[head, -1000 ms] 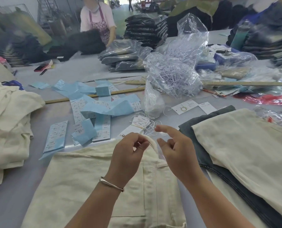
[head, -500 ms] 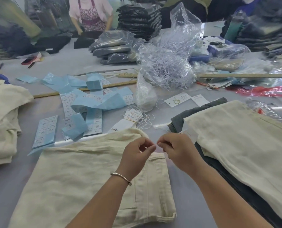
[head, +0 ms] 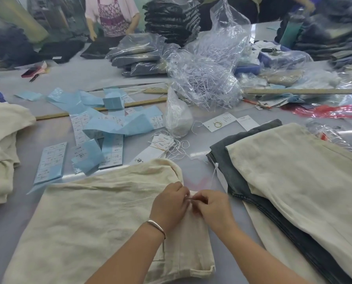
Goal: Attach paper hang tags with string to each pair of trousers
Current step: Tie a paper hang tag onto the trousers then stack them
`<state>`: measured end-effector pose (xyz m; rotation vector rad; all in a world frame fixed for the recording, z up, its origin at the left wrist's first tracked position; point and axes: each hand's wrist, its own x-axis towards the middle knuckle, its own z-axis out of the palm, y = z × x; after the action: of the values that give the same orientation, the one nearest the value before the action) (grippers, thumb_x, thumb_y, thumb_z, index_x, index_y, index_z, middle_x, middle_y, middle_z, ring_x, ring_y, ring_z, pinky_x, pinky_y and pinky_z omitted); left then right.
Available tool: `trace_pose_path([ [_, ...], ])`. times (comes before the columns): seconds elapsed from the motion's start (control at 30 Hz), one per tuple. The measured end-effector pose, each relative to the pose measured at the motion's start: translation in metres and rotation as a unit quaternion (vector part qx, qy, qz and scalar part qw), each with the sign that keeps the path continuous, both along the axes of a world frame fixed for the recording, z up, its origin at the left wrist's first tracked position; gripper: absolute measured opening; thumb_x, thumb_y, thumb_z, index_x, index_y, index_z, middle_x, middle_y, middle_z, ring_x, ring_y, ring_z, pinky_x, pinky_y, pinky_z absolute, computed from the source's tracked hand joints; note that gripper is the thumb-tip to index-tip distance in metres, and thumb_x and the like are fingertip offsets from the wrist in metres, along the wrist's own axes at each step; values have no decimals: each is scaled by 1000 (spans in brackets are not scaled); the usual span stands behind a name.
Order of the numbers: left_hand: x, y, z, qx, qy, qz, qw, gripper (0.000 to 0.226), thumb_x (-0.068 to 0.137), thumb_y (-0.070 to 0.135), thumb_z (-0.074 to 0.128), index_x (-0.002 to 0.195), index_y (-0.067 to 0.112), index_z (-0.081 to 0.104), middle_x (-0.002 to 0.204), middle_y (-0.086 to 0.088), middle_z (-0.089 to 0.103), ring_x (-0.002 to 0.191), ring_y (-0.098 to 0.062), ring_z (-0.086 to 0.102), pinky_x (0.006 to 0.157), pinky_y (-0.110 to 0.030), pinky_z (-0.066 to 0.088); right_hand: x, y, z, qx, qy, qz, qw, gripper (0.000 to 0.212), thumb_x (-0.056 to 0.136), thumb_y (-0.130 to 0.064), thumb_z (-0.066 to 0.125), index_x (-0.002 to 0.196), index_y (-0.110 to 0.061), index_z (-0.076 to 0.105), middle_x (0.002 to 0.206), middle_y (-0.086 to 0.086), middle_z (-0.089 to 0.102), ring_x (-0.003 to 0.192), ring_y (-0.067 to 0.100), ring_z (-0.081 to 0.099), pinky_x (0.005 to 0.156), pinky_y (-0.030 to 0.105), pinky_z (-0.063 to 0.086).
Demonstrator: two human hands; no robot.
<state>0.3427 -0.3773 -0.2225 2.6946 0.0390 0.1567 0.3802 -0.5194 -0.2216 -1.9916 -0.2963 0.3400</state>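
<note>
Lying flat on grey table (head: 113, 78): folded cream cotton trousers (head: 89, 222), soft, limp; take at waistband. Left hand (head: 169, 206), right hand (head: 216, 208) meet there, fingertips pinching thin, barely visible white string.

Large grey table (head: 113, 78) under even, diffuse light; dark folded garment stacks (head: 171, 19) at far edge; blurred, cluttered workshop behind.

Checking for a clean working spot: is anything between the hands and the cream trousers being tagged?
Nothing visible. The left hand and right hand meet directly over the cream trousers, fingertips pinched together; the string itself is too fine to see.
</note>
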Motion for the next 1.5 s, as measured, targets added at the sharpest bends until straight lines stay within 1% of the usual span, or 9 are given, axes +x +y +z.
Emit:
trace_pose_path([
  [0.2,10,0,2,26,19,27,999,23,98,24,48,99,8,65,104,-8,60,99,-24,57,82,-33,42,-7,9,-5,-69,-59,-59,994,7,82,-18,70,76,-22,70,75,-9,66,73,11,61,69,30,48],
  [0.37,24,4,13,-150,123,122,973,13,89,23,60,78,15,63,84,-4,66,83,-22,59,76,-35,45,-16,24,-11,-70,-70,-159,982,9,84,-22,70,78,-16,71,84,-5,56,71,14,57,63,30,45],
  [0.53,27,12,17,-360,162,155,906,16,86,0,61,73,7,66,58,4,55,61,-11,45,59,-20,37,-16,52,-13,34,25,-302,952,5,77,-10,76,82,-10,74,82,1,61,80,23,62,67,29,42],
  [0.7,19,16,14,-434,150,155,875,25,79,-14,61,78,6,76,69,5,69,66,3,60,66,-9,44,-13,57,-18,169,150,-374,900,24,71,-4,80,67,-21,65,74,-3,69,68,11,64,64,27,47],
  [0.83,20,20,12,-478,140,156,853,22,76,-12,71,83,9,71,66,0,69,64,-6,63,68,-16,52,-11,56,-22,181,171,-387,888,30,73,-6,80,59,-24,61,63,-13,65,59,-3,58,55,20,42],
  [0.97,25,28,13,-511,192,174,819,23,75,-16,70,88,3,70,66,-4,70,61,-8,67,62,-17,53,-12,58,-25,183,154,-381,893,22,74,-4,80,72,-22,67,79,0,72,71,10,64,68,24,44],
  [1.07,31,22,15,-501,198,191,821,13,79,-12,68,87,-2,73,54,1,65,46,-2,58,50,-12,45,-11,58,-28,188,154,-374,895,23,72,-5,81,69,-23,67,75,-3,72,73,14,68,69,27,48],
  [1.27,30,13,10,-495,158,221,825,13,79,-10,70,78,3,75,55,0,65,45,0,54,53,-12,47,-12,58,-31,185,137,-374,898,22,72,-8,82,67,-22,66,73,-5,72,73,14,69,66,28,50],
  [1.5,28,11,2,-537,113,254,797,10,87,0,67,79,5,71,56,2,63,44,-2,52,48,-13,43,-18,42,-17,175,113,-250,946,17,80,-5,74,87,-18,67,85,-3,71,80,7,69,71,17,49],
])
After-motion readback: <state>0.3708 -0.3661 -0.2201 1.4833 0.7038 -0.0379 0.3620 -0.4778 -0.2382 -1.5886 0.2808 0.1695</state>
